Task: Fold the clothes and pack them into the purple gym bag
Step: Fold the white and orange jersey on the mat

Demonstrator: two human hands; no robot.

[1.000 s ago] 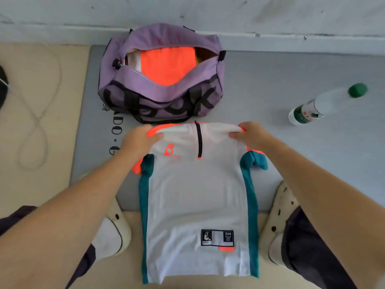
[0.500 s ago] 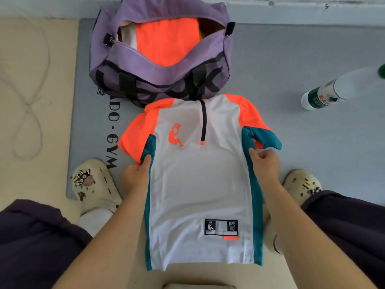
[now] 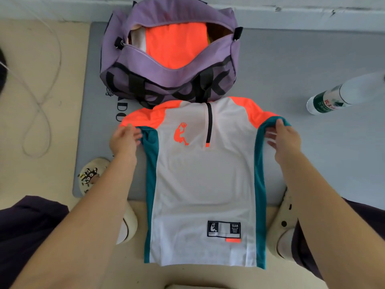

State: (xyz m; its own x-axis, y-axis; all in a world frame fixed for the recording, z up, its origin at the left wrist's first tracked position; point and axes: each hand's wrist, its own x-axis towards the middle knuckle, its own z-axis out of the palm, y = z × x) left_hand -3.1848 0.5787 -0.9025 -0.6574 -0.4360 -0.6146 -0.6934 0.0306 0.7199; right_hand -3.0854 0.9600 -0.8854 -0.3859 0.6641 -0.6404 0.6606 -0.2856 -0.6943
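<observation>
A white jersey [image 3: 205,184] with teal side panels and orange shoulders lies face up, its top on the grey mat [image 3: 291,65] and its hem on the floor between my feet. My left hand [image 3: 124,140] pinches the edge of its left sleeve. My right hand [image 3: 284,138] pinches the teal edge of the right sleeve, which is raised a little. Just beyond the collar stands the purple gym bag [image 3: 166,59], unzipped, with a folded orange garment [image 3: 175,42] and a pale one inside.
A clear plastic bottle [image 3: 341,94] with a green label lies on the mat at the right. A thin white cord [image 3: 37,101] loops over the beige floor on the left. My cream clogs [image 3: 91,176] flank the jersey. A wall runs behind the bag.
The jersey was spread flat with its sleeves out. Both hands slid down its sides, then moved up and outward to the sleeve edges.
</observation>
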